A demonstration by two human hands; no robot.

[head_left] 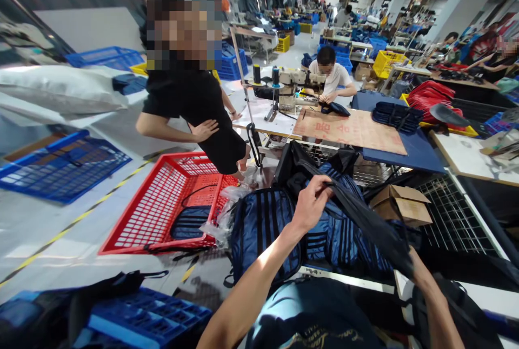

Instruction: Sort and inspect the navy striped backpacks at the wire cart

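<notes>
A limp black plastic bag (365, 219) is pinched at its upper edge by the left hand (312, 203), the grip closed narrowly on the film. The right hand (409, 262) is hidden behind the bag; its grip cannot be told. Under the bag, quilted navy striped bags (263, 225) are piled. One red mesh crate (170, 203) lies alongside.

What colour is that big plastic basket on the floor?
Red basket, seen clearly in the head view.
</notes>
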